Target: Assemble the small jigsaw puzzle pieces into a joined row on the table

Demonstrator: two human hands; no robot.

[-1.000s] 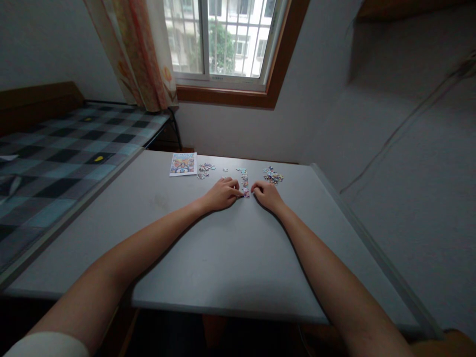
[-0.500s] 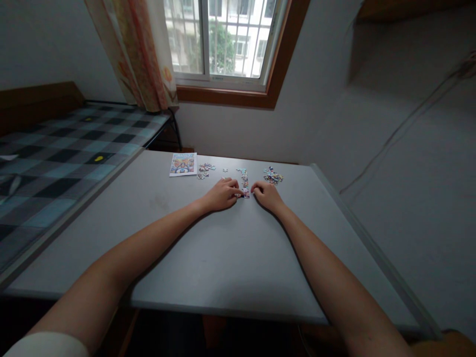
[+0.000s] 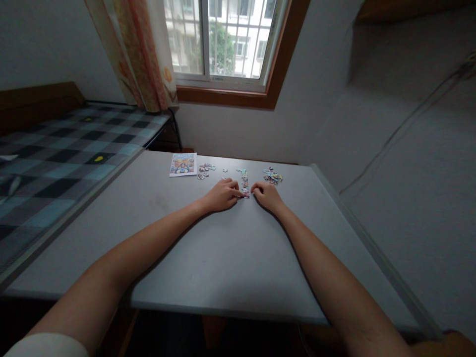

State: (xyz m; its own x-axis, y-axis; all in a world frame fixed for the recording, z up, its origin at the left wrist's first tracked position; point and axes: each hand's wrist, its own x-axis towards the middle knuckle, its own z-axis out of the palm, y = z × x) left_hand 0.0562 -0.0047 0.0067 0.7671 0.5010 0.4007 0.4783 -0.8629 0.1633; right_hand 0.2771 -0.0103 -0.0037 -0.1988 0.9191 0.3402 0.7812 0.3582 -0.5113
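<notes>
A narrow upright strip of joined puzzle pieces [image 3: 245, 181] lies on the white table [image 3: 223, 258]. My left hand [image 3: 223, 194] rests at its lower left, index finger stretched onto the bottom pieces; the other fingers are bent, with nothing seen held in them. Just right of the strip's lower end is my right hand [image 3: 266, 194], its fingers curled together; whatever they might hold is too small to make out. A heap of loose pieces [image 3: 272, 176] sits beyond my right hand. More loose pieces [image 3: 206, 169] are spread beyond my left hand.
A printed picture sheet [image 3: 183, 164] lies at the table's far left. One single piece [image 3: 225, 170] is between the left pieces and the strip. A bed with a checked cover [image 3: 74, 148] stands left of the table. Behind are a curtain and a barred window.
The index finger of my left hand has shifted slightly down and right over the strip's bottom pieces. My right hand has stayed in place.
</notes>
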